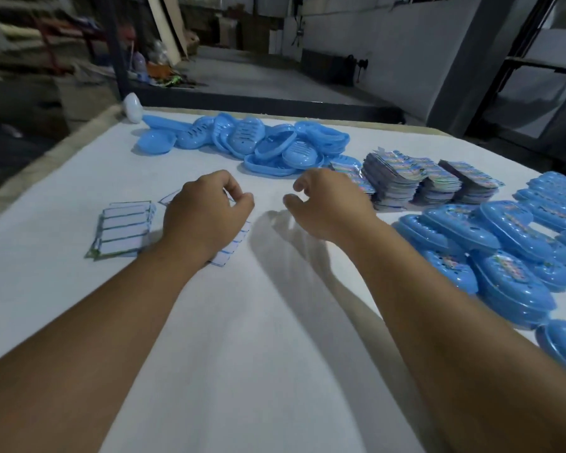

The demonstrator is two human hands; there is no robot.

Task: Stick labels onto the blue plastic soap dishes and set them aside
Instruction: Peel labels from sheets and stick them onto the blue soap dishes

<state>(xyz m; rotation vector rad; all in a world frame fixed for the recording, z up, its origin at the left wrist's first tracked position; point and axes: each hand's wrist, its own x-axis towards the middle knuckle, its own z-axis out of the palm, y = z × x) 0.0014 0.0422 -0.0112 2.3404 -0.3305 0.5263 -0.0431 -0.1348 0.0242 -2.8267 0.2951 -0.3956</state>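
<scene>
— Both forearms reach in from the bottom edge over the white table (242, 322). What is the left hand (206, 214) doing?

— It hangs over a fanned sheet of white backing strips (234, 245), fingers curled in with the thumb close to the fingertips. Whether it pinches anything there I cannot tell; the knuckles hide it.

— And the right hand (327, 204)?

— Just beside the left, apart from it, thumb and fingers loosely bent with a gap between them. It holds nothing that shows.

— Where are the soap dishes?

— Two groups. A heap of plain blue soap dishes (258, 142) lies at the far side of the table, beyond both hands, tipped and overlapping one another. The labelled soap dishes (504, 250) are piled along the right edge, each with a colourful sticker on its domed face.

— The labels themselves?

— Stacks of colourful labels (428, 181) sit between the two groups, just right of the right hand; the nearest stack partly hides behind its fingers.

— Anything else on the table?

— A second bundle of white backing sheets (125, 228) lies left of the left hand, and a small white rounded object (133, 107) stands at the far left corner.
</scene>
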